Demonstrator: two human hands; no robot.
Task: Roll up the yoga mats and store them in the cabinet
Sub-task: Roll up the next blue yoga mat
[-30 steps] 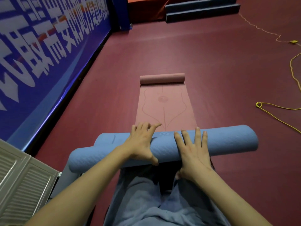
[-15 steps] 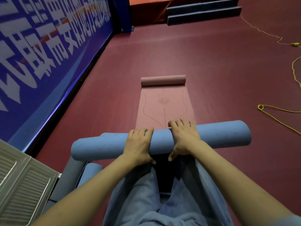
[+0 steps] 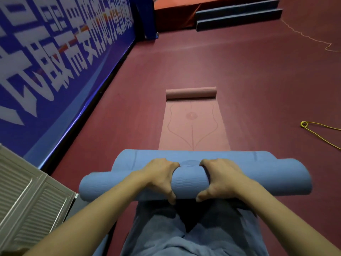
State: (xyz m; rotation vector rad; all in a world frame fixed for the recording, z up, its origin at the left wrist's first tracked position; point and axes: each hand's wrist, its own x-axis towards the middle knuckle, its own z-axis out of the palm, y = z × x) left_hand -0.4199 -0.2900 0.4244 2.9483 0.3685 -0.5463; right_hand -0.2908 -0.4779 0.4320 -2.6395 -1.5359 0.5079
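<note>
A blue yoga mat [image 3: 276, 174] lies rolled into a thick tube across the floor just ahead of my knees. My left hand [image 3: 160, 177] grips the roll left of its middle, fingers curled over the top and thumb underneath. My right hand [image 3: 219, 179] grips it the same way just to the right. A short flat strip of the blue mat shows behind the roll. Beyond it a pink yoga mat [image 3: 192, 126] lies flat on the floor, its far end curled into a small roll [image 3: 191, 92].
A grey louvred cabinet door [image 3: 24, 196] stands at the lower left. A blue banner wall [image 3: 55, 58] runs along the left. Yellow cord [image 3: 317, 130] lies on the dark red floor at the right. Blue steps [image 3: 238, 15] are at the far end.
Both hands went from lying flat on top of the roll to gripping it round its middle, closer together. The roll has turned forward and grown thicker.
</note>
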